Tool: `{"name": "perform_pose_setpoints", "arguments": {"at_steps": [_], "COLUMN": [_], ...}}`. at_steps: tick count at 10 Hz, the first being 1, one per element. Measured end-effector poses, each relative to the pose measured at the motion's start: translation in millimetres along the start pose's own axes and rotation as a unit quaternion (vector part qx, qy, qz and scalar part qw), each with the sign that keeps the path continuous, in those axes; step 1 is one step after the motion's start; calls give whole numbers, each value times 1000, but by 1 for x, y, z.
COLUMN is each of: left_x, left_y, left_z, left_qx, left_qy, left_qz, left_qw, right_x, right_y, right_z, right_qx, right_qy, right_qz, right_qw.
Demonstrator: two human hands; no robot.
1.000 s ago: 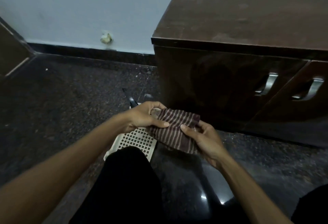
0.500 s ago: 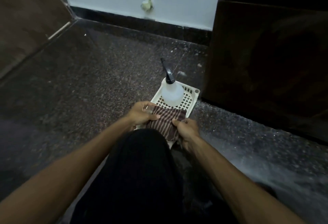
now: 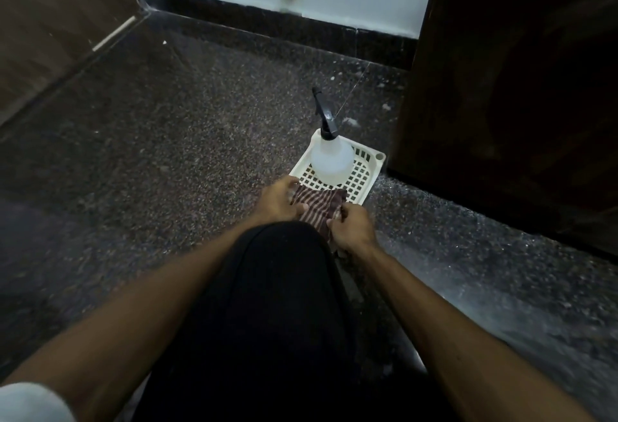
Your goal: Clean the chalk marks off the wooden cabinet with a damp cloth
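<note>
Cloth [image 3: 317,206] sits over the near edge of the white basket [image 3: 371,160]. The left hand [image 3: 279,202] pinches its left side and the right hand [image 3: 351,229] grips its right side. The spray bottle [image 3: 331,160] stands just past it at 12 o'clock. The cabinet [image 3: 501,87] is at 2 o'clock, nearer the right hand.

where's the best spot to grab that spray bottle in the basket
Grip the spray bottle by its narrow neck under the black trigger head, coming from above on the near side. It stands upright in the white basket, nozzle pointing away, and its round body looks wide for one hand.
</note>
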State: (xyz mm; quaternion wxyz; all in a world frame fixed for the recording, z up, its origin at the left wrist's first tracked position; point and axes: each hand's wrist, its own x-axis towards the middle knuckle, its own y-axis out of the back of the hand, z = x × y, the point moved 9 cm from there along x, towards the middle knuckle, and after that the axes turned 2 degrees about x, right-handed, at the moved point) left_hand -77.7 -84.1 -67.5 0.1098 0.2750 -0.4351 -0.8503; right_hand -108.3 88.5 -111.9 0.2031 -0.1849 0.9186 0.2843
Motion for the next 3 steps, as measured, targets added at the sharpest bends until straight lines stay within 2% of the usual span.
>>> {"name": "perform_pose_setpoints", "arguments": {"at_steps": [1, 3], "left_x": [-7, -19], "left_y": [-10, -24], "left_z": [7, 26], "left_qx": [82, 311], "left_qy": [-48, -179], "left_qz": [-7, -31], "left_qw": [995, 933], "right_x": [-2, -5], "right_y": [12, 28], "right_z": [-13, -26], "right_qx": [-36, -134], "right_qy": [79, 180], "right_qz": [26, 27], "right_qw": [996, 974]}}
